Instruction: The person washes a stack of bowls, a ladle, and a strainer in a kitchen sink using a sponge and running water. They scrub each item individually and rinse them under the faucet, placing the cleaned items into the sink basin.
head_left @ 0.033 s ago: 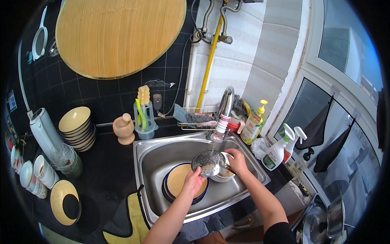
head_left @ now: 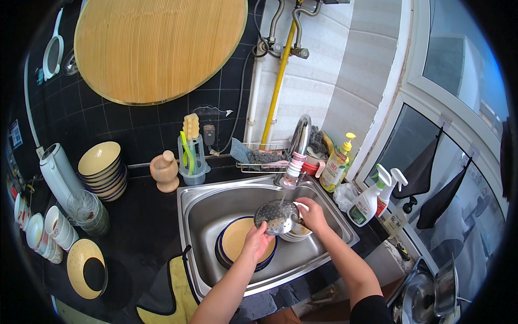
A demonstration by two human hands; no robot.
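Observation:
Under the running faucet (head_left: pixel 298 146), I hold a round metal skimmer (head_left: pixel 276 216) with small holes. My left hand (head_left: pixel 257 240) grips its near left rim, thumb on top. At the skimmer's right edge is my right hand (head_left: pixel 312 215), fingers curled; what they close on is mostly hidden. Water falls onto the skimmer. Below, to the left, blue-rimmed cream bowls (head_left: pixel 237 237) lie stacked in the steel sink (head_left: pixel 202 216). White bowls (head_left: pixel 297 235) sit partly hidden beneath the skimmer and my right hand.
A wire rack (head_left: pixel 253 167) stands behind the sink. To the right are a yellow-capped soap bottle (head_left: pixel 334 168) and spray bottles (head_left: pixel 364 205). On the left counter are a wooden mortar (head_left: pixel 164 173), stacked bowls (head_left: pixel 100 162) and a tilted bowl (head_left: pixel 81 259). A cloth (head_left: pixel 181 283) hangs near the sink.
My right hand has shifted slightly at the skimmer's right edge, its fingers changing position. My left hand and the skimmer stay nearly still.

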